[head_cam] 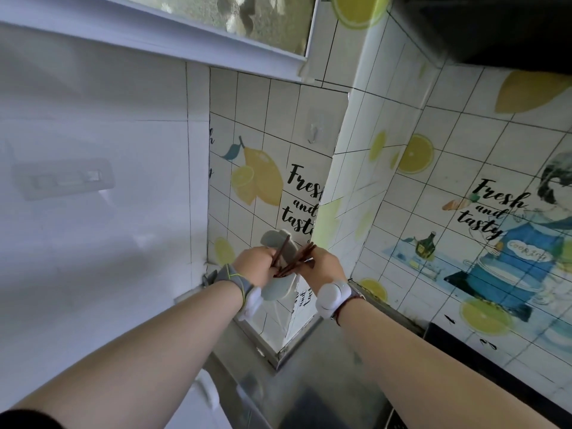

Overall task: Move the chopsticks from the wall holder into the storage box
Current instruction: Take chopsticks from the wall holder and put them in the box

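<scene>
A grey wall holder (pixel 280 287) hangs in the tiled corner, with several dark brown chopsticks (pixel 294 261) sticking up out of it at a slant. My left hand (pixel 255 267) is closed around the holder's left side and some of the sticks. My right hand (pixel 320 266) is closed on the upper ends of the chopsticks from the right. Both wrists wear white bands. No storage box is in view.
Lemon-printed white wall tiles (pixel 433 196) surround the corner. A clear adhesive hook (pixel 313 133) sits on the wall above the holder. A steel counter (pixel 309 382) lies below, a window frame (pixel 185 35) above, a dark range hood (pixel 495 26) at top right.
</scene>
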The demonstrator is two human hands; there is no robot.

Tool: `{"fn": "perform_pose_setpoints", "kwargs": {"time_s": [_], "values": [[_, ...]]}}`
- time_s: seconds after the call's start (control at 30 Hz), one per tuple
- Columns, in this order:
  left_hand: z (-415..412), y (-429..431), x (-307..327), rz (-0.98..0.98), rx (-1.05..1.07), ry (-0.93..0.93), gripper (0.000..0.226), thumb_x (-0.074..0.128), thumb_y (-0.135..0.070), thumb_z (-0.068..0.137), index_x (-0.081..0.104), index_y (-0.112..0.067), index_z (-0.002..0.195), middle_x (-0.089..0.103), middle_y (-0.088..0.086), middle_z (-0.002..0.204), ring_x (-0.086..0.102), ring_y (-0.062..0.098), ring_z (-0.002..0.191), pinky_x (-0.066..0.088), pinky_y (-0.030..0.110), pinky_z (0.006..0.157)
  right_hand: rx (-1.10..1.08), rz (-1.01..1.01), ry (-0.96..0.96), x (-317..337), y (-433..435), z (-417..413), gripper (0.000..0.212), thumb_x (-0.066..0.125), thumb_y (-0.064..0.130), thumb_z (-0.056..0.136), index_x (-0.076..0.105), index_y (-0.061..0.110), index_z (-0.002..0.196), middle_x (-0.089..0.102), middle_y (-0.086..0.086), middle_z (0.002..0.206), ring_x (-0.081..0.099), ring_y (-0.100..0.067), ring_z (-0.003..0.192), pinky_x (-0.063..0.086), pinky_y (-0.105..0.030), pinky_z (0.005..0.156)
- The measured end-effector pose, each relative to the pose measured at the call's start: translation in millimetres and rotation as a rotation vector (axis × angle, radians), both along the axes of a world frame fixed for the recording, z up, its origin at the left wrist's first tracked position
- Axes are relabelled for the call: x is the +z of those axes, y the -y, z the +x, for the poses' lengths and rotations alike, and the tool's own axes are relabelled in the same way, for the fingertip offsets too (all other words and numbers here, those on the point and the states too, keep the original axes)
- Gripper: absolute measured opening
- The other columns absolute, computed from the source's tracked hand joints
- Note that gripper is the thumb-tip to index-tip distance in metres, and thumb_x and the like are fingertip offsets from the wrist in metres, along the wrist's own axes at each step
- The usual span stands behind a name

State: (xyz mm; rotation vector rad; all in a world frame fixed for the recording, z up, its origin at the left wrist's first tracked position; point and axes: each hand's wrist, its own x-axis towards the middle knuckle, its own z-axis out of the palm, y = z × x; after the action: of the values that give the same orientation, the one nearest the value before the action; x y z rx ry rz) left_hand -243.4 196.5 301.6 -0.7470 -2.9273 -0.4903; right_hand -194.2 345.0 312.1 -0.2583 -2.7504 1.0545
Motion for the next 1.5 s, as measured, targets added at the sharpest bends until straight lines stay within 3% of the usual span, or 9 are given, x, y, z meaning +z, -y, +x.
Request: {"fn": "perform_pose_setpoints", "kwargs": {"time_s": [0.23, 0.43, 0.6, 0.8, 0.93, 1.07, 1.3, 1.4, 1.5], "values": [[29.5, 9.9, 51.7, 0.135, 0.079, -0.022, 0.02, 0.057, -0.024, 0.09, 0.068, -0.014, 0.105, 0.07, 0.004, 0.11, 0.065, 0.023, 0.102, 0.047, 0.027, 0.085, 0.08, 0.019, -0.12, 50.3, -5.3, 15.5, 0.007, 0.062, 0.02, 0.086, 0.059, 0.027, 0.086, 0.07, 0.002, 0.089, 0.067, -0.02, 0.084, 0.053, -0.028, 0.075], [61.5, 20.3, 106.4, 0.249, 0.158, -0.051, 0.014, 0.06, -0.019, 0.089, 0.067, -0.011, 0.098, 0.071, 0.004, 0.104, 0.065, 0.022, 0.1, 0.045, 0.023, 0.08, 0.167, 0.01, -0.25, 108.2, -3.8, 34.9, 0.011, 0.058, 0.018, 0.09, 0.061, 0.016, 0.1, 0.071, -0.005, 0.097, 0.067, -0.025, 0.088, 0.055, -0.036, 0.082], [105.9, 32.0, 143.5, 0.279, 0.282, -0.133, 0.023, 0.061, -0.02, 0.088, 0.063, -0.01, 0.109, 0.069, 0.009, 0.113, 0.065, 0.028, 0.105, 0.051, 0.035, 0.092, 0.287, -0.063, -0.354, 145.2, 5.0, 58.2, 0.011, 0.052, 0.017, 0.094, 0.054, 0.015, 0.105, 0.068, -0.008, 0.102, 0.068, -0.027, 0.091, 0.057, -0.044, 0.084], [161.0, 52.9, 146.4, 0.37, 0.413, 0.014, 0.022, 0.059, -0.02, 0.089, 0.055, -0.008, 0.107, 0.065, 0.016, 0.109, 0.065, 0.034, 0.1, 0.056, 0.045, 0.087, 0.475, -0.165, -0.322, 152.3, 25.6, 105.2, 0.018, 0.045, 0.015, 0.097, 0.046, 0.01, 0.115, 0.062, -0.013, 0.102, 0.069, -0.032, 0.09, 0.061, -0.044, 0.073], [206.0, 63.2, 127.2, 0.529, 0.469, 0.235, 0.023, 0.054, -0.015, 0.094, 0.045, -0.007, 0.114, 0.06, 0.015, 0.101, 0.068, 0.033, 0.089, 0.06, 0.046, 0.076, 0.597, -0.268, -0.132, 135.5, 43.4, 134.7, 0.024, 0.046, 0.013, 0.097, 0.044, 0.008, 0.121, 0.063, -0.019, 0.107, 0.07, -0.036, 0.086, 0.061, -0.048, 0.068], [246.3, 71.1, 89.0, 0.736, 0.509, 0.491, 0.008, 0.048, -0.01, 0.098, 0.041, -0.009, 0.1, 0.062, 0.014, 0.081, 0.068, 0.018, 0.054, 0.057, 0.033, 0.057, 0.642, -0.328, 0.058, 90.6, 63.4, 155.0, 0.024, 0.045, 0.011, 0.098, 0.046, 0.001, 0.119, 0.061, -0.027, 0.111, 0.067, -0.045, 0.089, 0.06, -0.052, 0.067], [288.1, 97.2, -33.2, 0.792, 0.635, 0.64, 0.016, 0.055, -0.009, 0.094, 0.043, -0.016, 0.085, 0.065, 0.017, 0.072, 0.066, 0.018, 0.046, 0.058, 0.031, 0.051, 0.604, -0.331, 0.387, -49.4, 94.8, 168.5, 0.017, 0.045, 0.008, 0.097, 0.045, 0.005, 0.114, 0.062, -0.02, 0.101, 0.065, -0.039, 0.085, 0.054, -0.06, 0.077], [301.5, 109.9, -94.1, 0.833, 0.693, 0.734, 0.013, 0.055, -0.007, 0.094, 0.044, -0.012, 0.088, 0.065, 0.017, 0.069, 0.065, 0.019, 0.041, 0.056, 0.029, 0.043, 0.553, -0.462, 0.638, -108.7, 98.9, 174.2, 0.014, 0.039, 0.007, 0.1, 0.039, 0.007, 0.114, 0.056, -0.014, 0.077, 0.059, -0.029, 0.063, 0.058, -0.05, 0.058], [308.5, 119.0, -144.8, 0.829, 0.773, 0.864, 0.011, 0.057, -0.009, 0.093, 0.047, -0.012, 0.089, 0.067, 0.017, 0.07, 0.066, 0.02, 0.045, 0.056, 0.03, 0.045, 0.605, -0.396, 0.74, -162.0, 93.0, 176.9, 0.033, 0.034, 0.007, 0.101, 0.031, 0.01, 0.133, 0.057, -0.018, 0.076, 0.06, -0.03, 0.06, 0.056, -0.032, 0.04]]}}
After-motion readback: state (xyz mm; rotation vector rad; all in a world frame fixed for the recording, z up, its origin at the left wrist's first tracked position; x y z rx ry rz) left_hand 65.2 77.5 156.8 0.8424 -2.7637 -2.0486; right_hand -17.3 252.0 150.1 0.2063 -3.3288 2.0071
